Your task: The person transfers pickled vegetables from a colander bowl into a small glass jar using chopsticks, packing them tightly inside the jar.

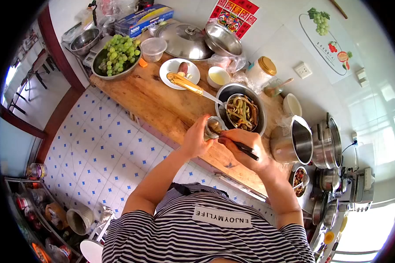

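My left hand (pixel 195 136) is wrapped round a small open glass jar (pixel 212 122) at the near edge of the wooden table. My right hand (pixel 245 145) grips a thin dark-handled utensil (pixel 249 151), and its far end reaches into the jar; its exact kind is hidden. Just beyond my hands stands a metal bowl (pixel 262 109). Across it lies a large ladle (pixel 186 83) with a gold-coloured handle, its round head filled with brownish-green strips of food (pixel 242 112). What the jar contains is hard to make out.
A white plate (pixel 166 70) with food, a cup of yellowish liquid (pixel 218 77) and a bowl of green grapes (pixel 120 55) stand further back. A domed lid (pixel 184 39) leans behind. Steel pots (pixel 289 140) are on the right, and a lidded jar (pixel 261 72) is by the wall.
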### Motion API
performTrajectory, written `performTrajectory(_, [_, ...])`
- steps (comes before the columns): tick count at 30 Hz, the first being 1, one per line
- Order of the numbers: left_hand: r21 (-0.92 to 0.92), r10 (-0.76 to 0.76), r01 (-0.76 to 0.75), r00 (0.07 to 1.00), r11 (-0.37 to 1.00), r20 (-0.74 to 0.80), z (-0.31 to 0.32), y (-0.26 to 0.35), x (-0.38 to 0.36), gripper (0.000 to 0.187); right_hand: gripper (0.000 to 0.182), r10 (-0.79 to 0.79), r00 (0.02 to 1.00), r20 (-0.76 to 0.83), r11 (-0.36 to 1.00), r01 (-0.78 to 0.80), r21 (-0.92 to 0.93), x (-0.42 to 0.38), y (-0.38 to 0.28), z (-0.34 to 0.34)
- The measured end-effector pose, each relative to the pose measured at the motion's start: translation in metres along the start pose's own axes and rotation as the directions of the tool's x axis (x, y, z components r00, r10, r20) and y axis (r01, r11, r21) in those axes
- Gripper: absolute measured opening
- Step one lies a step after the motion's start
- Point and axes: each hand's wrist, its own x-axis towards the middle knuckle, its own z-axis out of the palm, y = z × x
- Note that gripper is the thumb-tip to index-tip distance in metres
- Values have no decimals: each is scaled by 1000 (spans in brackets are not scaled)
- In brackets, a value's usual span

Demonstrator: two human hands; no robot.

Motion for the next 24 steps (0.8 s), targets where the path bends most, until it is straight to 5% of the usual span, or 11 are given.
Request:
performTrajectory(4, [-16,-93,94,993,995,74,-2,4,0,75,14,146,987,70,989,-145,-28,-2,9,2])
performTrajectory(8, [58,-88,92,994,994,-67,12,6,-2,76,15,200,978,55,979,-202,26,1,-3,-15])
performTrajectory(11, [125,-99,119,983,985,-158,22,7,1,78,18,110,981,-157,991,-120,-56,-9,-31,-35])
performTrajectory(15, [217,-71,113,979,970,-193,32,5,0,82,15,-83,996,-35,991,78,-113,-15,-6,-14])
performTrajectory(24, [205,-74,117,975,972,-209,31,7,0,77,12,123,992,-18,992,-123,-15,2,0,-18])
